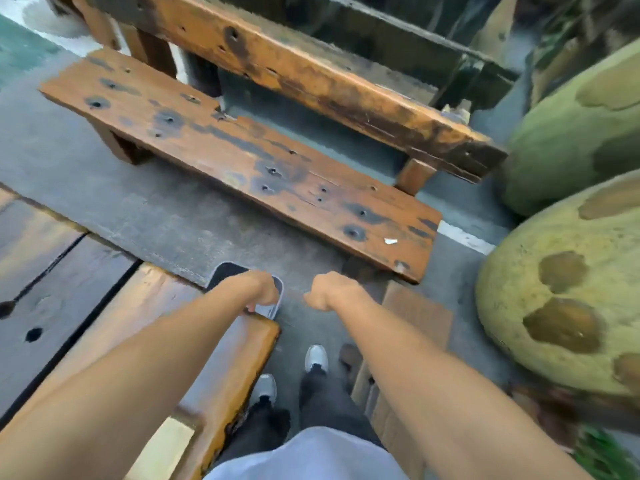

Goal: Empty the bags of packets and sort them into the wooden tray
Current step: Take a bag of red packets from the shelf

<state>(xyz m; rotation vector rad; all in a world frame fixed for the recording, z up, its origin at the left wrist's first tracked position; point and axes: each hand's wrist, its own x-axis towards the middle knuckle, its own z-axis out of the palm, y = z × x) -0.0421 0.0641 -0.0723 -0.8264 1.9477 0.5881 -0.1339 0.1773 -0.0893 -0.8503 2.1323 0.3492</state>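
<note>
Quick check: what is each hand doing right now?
Left hand: closed on a phone at the bench end.
Right hand: closed in a fist, nothing visible in it.

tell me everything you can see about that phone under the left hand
The phone is a flat slab with a dark face and a pale grey rounded rim, possibly a case. It lies at the end of the near wooden bench, its far end seeming to overhang the grey ground. The left hand covers its right side, fingers curled down onto it. Blur hides any screen content.
</note>
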